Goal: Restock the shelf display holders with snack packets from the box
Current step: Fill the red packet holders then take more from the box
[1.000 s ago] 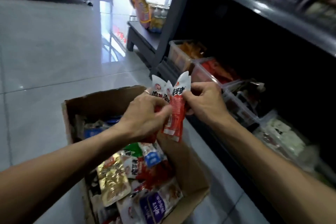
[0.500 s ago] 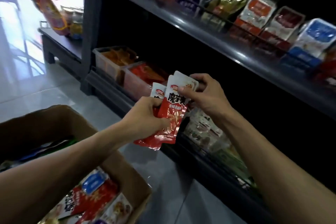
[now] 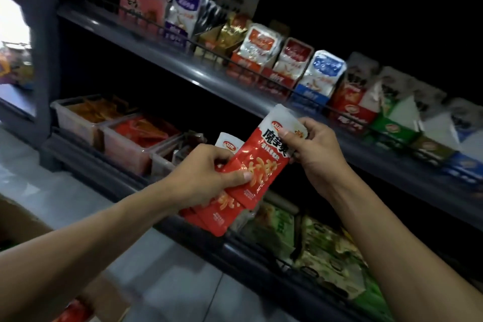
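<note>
Left hand (image 3: 206,175): fingers curled round a fanned stack of red snack packets (image 3: 222,209), thumb pressed across their fronts.
Right hand (image 3: 317,154): thumb and fingers pinch the white top of the front red packet (image 3: 264,162), held in front of the dark shelving.
Upper shelf (image 3: 183,65): upright packets stand in a row behind a wire rail.
Lower shelf (image 3: 109,178): clear display holders (image 3: 78,123) along its front edge, holding orange and red packets.
Cardboard box (image 3: 23,219): at the lower left corner, on the tiled floor.
</note>
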